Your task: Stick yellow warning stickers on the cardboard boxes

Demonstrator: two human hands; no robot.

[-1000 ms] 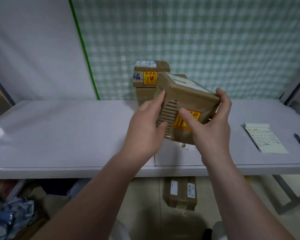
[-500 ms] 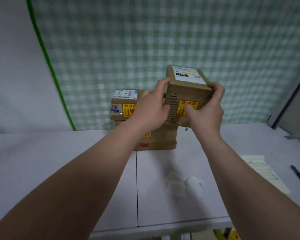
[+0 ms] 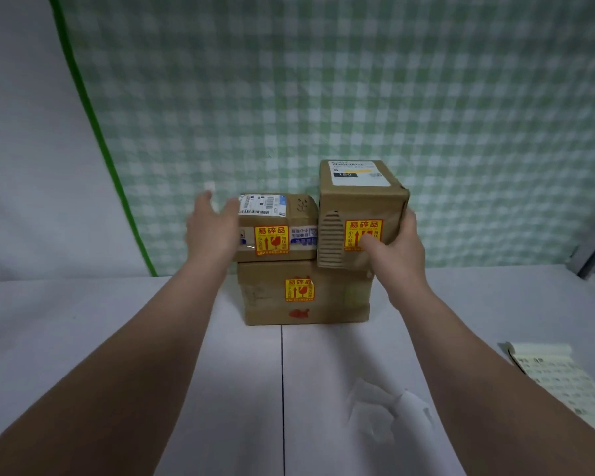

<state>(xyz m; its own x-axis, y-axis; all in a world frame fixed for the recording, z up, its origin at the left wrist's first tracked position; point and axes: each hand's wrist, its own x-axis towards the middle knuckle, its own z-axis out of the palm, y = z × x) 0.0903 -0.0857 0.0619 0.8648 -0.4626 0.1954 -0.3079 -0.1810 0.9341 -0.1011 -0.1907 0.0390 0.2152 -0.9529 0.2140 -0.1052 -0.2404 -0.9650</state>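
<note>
Right hand [image 3: 397, 250]: fingers clamped on the stickered tall box [image 3: 361, 201], apparently seating it atop the bottom box [image 3: 306, 293] on the table [image 3: 117, 321] | left hand [image 3: 213, 231]: fingers spread beside the small box [image 3: 275, 228], probably steadying the stack

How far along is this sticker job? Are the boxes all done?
Done: all three stacked boxes show a yellow sticker: the bottom box, the small box on it and the tall box beside that. In hand: the right hand grips the tall box, apparently set on the bottom box; the left hand is open by the small box. Left: letting go; no unstickered box shows here.
</note>
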